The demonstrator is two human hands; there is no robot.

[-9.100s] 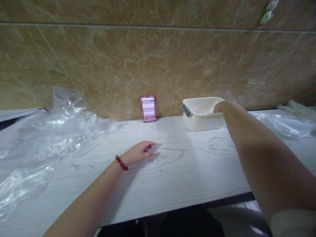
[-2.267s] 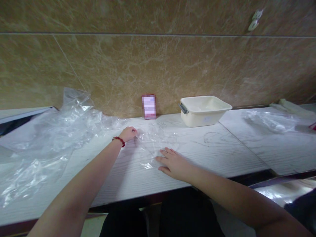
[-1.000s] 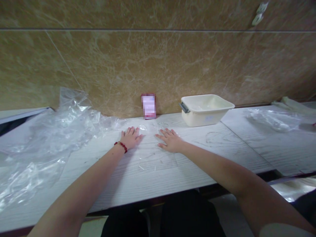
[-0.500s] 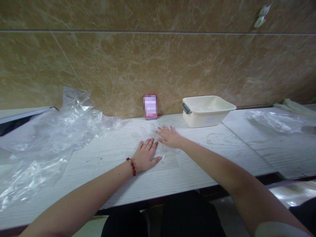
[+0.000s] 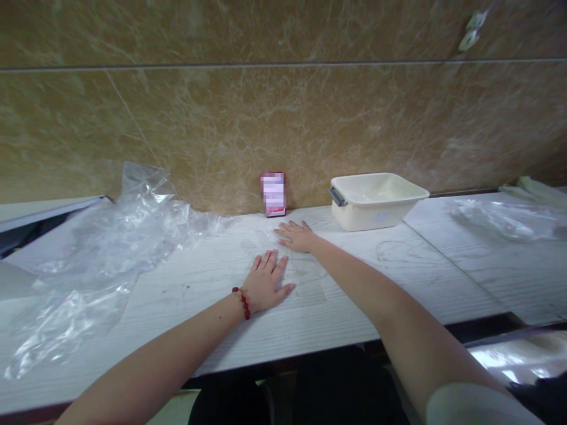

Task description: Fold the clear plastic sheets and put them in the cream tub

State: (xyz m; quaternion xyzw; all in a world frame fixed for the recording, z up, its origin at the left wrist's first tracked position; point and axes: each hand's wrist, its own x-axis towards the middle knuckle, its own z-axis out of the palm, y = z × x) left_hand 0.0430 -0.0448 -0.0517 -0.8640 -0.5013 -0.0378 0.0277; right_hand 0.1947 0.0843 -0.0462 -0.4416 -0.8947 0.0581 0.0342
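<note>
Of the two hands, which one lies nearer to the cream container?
The right hand, bare-wristed, is nearer the cream container; the left hand, wearing red beads, lies farther away.

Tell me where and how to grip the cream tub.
I'd take the cream tub by its front rim, coming from the front and above with the right hand, the nearer one: the tub stands upright and open-topped, and its back edge sits close to the wall, leaving little room behind.
</note>
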